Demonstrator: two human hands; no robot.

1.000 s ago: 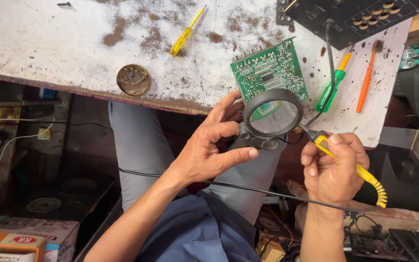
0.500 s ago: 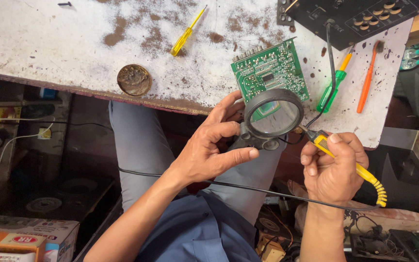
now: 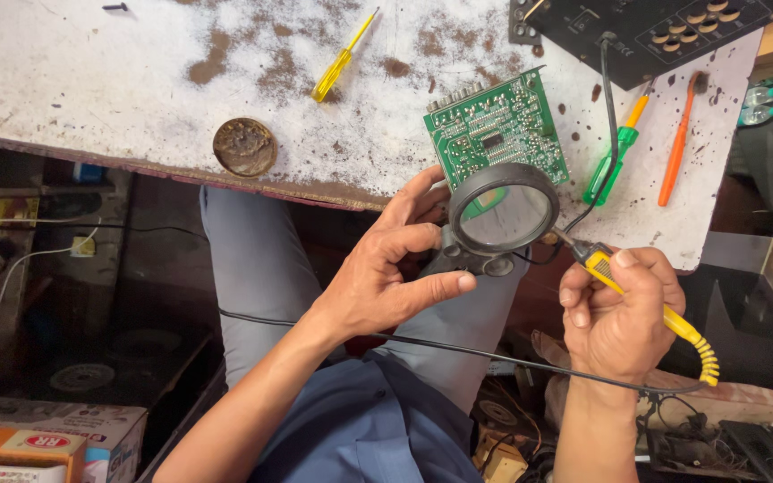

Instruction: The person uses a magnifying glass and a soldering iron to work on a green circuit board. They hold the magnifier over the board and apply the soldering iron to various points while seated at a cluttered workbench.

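Left grip (image 3: 386, 286) clasps a magnifier (image 3: 505, 207) over the green board (image 3: 494, 134) at the desk (image 3: 136, 98) edge; right grip (image 3: 619, 313) clenches a yellow iron (image 3: 641, 300), tip near the lens. Inspection looks underway; no fresh joint shows, soldering seemingly remains.
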